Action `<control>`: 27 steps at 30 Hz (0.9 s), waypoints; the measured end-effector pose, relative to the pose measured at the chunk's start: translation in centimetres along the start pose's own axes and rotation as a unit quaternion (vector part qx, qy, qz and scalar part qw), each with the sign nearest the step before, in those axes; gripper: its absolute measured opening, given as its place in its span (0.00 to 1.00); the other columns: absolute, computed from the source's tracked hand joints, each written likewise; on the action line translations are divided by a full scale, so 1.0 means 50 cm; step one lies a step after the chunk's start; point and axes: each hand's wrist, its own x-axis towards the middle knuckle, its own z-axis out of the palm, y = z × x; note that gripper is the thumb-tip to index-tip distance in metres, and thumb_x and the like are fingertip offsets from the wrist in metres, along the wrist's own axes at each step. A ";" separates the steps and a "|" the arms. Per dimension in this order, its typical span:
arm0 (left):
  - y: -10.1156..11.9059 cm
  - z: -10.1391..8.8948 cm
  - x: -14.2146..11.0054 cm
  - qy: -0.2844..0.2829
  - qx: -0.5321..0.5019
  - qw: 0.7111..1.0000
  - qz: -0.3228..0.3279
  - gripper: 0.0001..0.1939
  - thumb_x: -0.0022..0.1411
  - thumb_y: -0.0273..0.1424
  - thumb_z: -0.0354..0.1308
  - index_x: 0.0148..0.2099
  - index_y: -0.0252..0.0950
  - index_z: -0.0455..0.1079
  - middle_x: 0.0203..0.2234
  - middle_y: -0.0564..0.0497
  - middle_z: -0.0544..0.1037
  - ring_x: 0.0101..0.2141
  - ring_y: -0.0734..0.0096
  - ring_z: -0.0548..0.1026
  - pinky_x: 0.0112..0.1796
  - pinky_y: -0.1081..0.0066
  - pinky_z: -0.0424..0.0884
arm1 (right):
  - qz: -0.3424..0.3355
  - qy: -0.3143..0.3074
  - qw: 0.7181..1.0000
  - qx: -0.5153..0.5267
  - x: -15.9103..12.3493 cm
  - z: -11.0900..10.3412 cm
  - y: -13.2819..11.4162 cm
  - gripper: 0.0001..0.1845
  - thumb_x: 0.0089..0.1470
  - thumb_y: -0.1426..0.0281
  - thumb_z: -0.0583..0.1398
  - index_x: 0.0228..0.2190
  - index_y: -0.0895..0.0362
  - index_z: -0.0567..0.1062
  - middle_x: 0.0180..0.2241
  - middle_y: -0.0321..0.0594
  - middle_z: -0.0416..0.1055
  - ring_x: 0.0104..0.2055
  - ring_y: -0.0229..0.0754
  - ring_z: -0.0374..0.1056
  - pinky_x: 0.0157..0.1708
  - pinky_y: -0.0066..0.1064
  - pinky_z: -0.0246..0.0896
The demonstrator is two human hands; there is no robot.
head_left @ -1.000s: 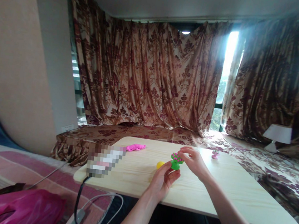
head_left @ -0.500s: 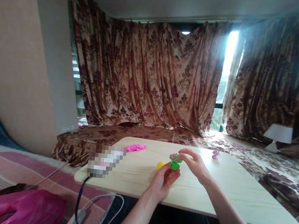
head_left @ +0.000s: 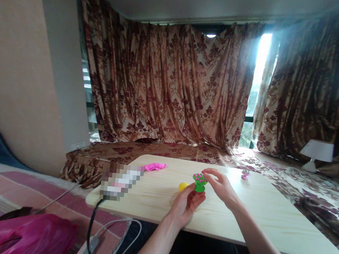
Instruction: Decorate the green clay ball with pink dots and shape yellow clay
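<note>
Tabletop point(head_left: 279, 211) beneath, left hand point(head_left: 185, 204) partly hides green figure point(head_left: 199, 186).

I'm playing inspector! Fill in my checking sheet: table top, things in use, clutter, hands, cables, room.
Surface: pale wooden table, rounded corners.
Things in use: green piece with pink dots on top; yellow lump left of it, partly hidden.
Clutter: bright pink lump, small pink figure and a blurred-out item.
Hands: left hand holds the green piece; right hand is at its top edge, touch unclear.
Cables: black cable hangs over the table's left edge; white cable loops near the front left.
Room: patterned curtains, white lamp, shiny pink bag-like item.
</note>
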 end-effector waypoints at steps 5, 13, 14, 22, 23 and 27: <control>-0.001 0.001 0.001 -0.001 0.001 1.000 -0.002 0.13 0.53 0.28 0.60 0.41 0.29 0.68 0.28 0.46 0.76 0.29 0.68 0.77 0.35 0.70 0.74 | 0.003 0.015 0.999 -0.029 -0.001 -0.021 0.001 0.15 0.52 0.59 0.55 0.36 0.54 0.75 0.42 0.41 0.71 0.46 0.45 0.64 0.45 0.37 0.58; -0.005 -0.004 0.008 -0.014 0.003 1.000 0.018 0.12 0.54 0.27 0.59 0.42 0.30 0.68 0.29 0.46 0.77 0.31 0.69 0.77 0.38 0.69 0.73 | -0.072 0.063 0.985 -0.140 -0.063 -0.014 0.094 0.12 0.49 0.61 0.58 0.33 0.53 0.75 0.40 0.42 0.68 0.46 0.45 0.64 0.49 0.38 0.56; -0.006 -0.005 0.008 -0.019 0.003 1.000 0.020 0.12 0.54 0.27 0.59 0.42 0.30 0.68 0.30 0.46 0.77 0.31 0.69 0.77 0.38 0.69 0.73 | -0.074 0.064 0.986 -0.137 -0.065 -0.005 0.101 0.12 0.48 0.61 0.59 0.33 0.53 0.75 0.41 0.42 0.68 0.46 0.45 0.64 0.49 0.38 0.56; -0.007 -0.012 0.011 -0.038 -0.004 0.999 0.028 0.12 0.54 0.26 0.58 0.42 0.31 0.68 0.33 0.45 0.77 0.33 0.69 0.76 0.40 0.69 0.72 | -0.066 0.107 0.986 -0.112 -0.056 0.025 0.095 0.12 0.46 0.61 0.61 0.31 0.55 0.76 0.39 0.43 0.68 0.44 0.45 0.65 0.47 0.37 0.57; -0.007 -0.011 0.010 -0.034 -0.002 0.999 0.028 0.12 0.54 0.26 0.58 0.42 0.31 0.68 0.32 0.45 0.77 0.33 0.69 0.76 0.39 0.69 0.73 | -0.057 0.109 0.986 -0.109 -0.056 0.023 0.092 0.12 0.46 0.61 0.60 0.30 0.55 0.76 0.38 0.43 0.68 0.43 0.45 0.65 0.47 0.37 0.57; -0.007 -0.007 0.009 -0.012 0.006 1.000 0.027 0.11 0.54 0.27 0.59 0.41 0.31 0.68 0.30 0.46 0.77 0.32 0.68 0.77 0.38 0.68 0.73 | 0.027 0.097 0.991 -0.085 -0.055 0.011 0.077 0.14 0.47 0.59 0.59 0.28 0.56 0.77 0.34 0.43 0.71 0.42 0.47 0.65 0.46 0.37 0.56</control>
